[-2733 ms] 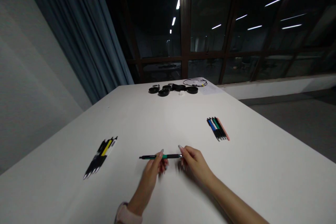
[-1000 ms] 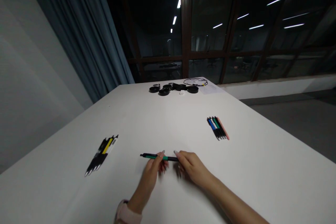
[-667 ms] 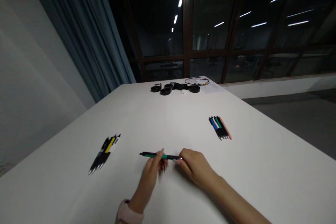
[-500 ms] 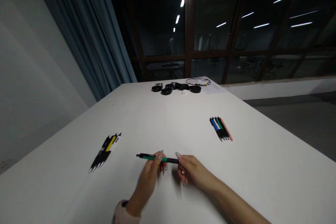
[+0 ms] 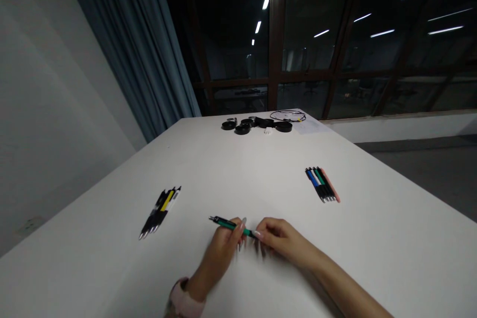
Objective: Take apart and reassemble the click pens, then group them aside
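A green and black pen [image 5: 225,223] is held above the near part of the white table, slanting down to the right. My left hand [image 5: 223,243] pinches its middle between thumb and fingers. At the pen's right end, my right hand [image 5: 280,238] closes its fingertips around the black part, which they mostly cover. To the left lies a row of several pens [image 5: 161,211], among them black, yellow and white ones. On the right is another row of several pens [image 5: 321,185], in blue, white, green, black and salmon pink.
Black tape-like rolls [image 5: 243,129] sit at the table's far end, beside a small white object [image 5: 268,130]. A coiled black cable [image 5: 287,116] rests on a paper sheet [image 5: 313,126] there. A blue curtain [image 5: 149,59] hangs at the left, before dark windows.
My right hand has slid inward along the pen, closer to my left hand, and its fingers are more curled. The pen tilts more downward to the right. The camera view has shifted slightly.
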The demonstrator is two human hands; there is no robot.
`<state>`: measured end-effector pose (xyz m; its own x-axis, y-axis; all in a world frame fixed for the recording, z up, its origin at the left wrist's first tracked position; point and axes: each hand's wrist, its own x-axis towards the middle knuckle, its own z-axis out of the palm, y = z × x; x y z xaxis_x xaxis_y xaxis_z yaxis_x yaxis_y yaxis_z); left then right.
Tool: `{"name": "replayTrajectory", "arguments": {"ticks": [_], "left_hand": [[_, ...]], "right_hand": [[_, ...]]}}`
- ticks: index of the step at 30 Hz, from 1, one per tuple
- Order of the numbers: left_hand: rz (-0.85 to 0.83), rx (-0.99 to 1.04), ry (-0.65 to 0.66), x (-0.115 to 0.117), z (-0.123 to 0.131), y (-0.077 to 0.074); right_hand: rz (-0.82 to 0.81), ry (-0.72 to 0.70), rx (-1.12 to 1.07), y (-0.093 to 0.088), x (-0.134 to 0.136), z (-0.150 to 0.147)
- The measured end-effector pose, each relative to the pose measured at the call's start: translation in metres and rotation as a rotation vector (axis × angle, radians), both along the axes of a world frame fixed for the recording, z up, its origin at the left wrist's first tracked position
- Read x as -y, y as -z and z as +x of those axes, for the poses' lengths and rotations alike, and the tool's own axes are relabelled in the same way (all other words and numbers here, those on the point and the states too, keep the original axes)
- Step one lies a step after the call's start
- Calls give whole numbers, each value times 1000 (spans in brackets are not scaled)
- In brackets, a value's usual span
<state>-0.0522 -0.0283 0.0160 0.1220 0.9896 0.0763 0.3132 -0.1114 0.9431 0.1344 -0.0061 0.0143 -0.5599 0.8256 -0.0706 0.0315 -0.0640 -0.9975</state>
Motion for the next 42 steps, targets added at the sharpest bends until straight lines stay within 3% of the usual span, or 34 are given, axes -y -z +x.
{"name": "replayTrajectory", "arguments": {"ticks": [7, 12, 14, 17, 21, 23, 26, 28, 33, 42], "left_hand": [[-61, 6, -72, -9, 3, -1], [110, -12, -334, -29, -36, -11], [168, -104, -496, -36, -64, -13], [217, -425, -698, -38, -106, -9], [206, -1009, -794, -28, -139, -2], [142, -1139, -819, -24, -145, 0], [50, -1190, -819, -24, -149, 4], [5, -1199, -816, -26, -151, 8], [-42, -1207, -795, -29, -156, 16], [-67, -1188, -788, -30, -151, 13]], "right_hand": [[36, -110, 65, -3, 2, 9], [62, -4, 155, -3, -14, 28], [90, 129, 175, -2, -29, 43], [235, 469, 242, 4, -53, 79], [392, 943, 528, 11, -68, 141], [375, 1127, 767, 13, -65, 169], [331, 1263, 903, 17, -58, 195], [287, 1280, 999, 21, -56, 202], [192, 1150, 1144, 30, -58, 200], [184, 1061, 1245, 28, -59, 192]]}}
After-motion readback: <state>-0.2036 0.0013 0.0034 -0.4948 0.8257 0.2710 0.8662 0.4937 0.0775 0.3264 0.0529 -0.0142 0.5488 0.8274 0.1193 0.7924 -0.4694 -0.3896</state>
